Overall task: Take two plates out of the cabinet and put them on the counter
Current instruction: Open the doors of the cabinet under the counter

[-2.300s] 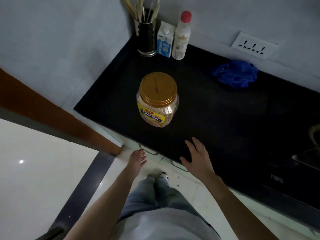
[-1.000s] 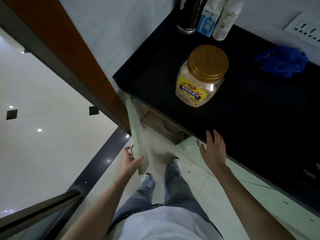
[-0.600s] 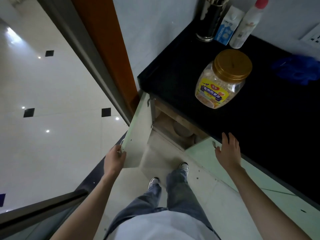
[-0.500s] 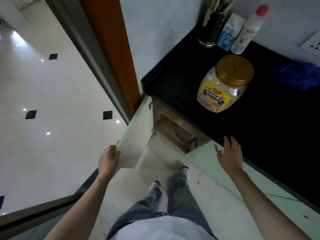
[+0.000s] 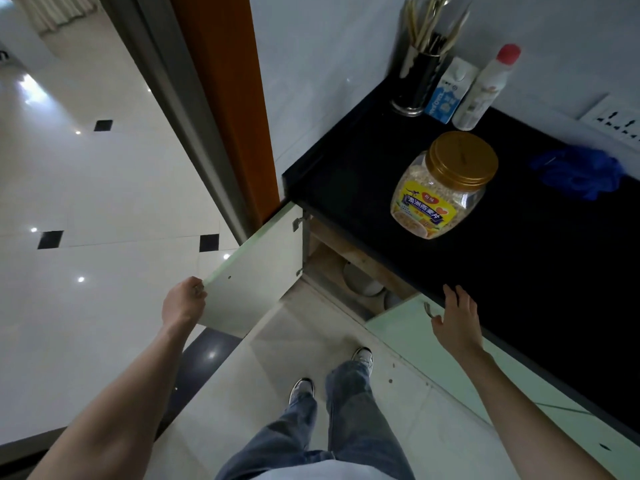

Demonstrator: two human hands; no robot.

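Note:
The left cabinet door, pale green, stands swung wide open below the black counter. My left hand grips its outer top corner. Inside the open cabinet pale round dishes show, mostly hidden under the counter's edge. My right hand is spread open against the counter's front edge, beside the metal handle of the shut right door.
On the counter stand an oat jar with a gold lid, a utensil holder, a milk carton and a white bottle. A blue cloth lies at the right. An orange door frame borders the counter's left end.
My left hand has pulled the cabinet door from shut to wide open, showing dishes inside. My right hand has stayed at the counter's front edge.

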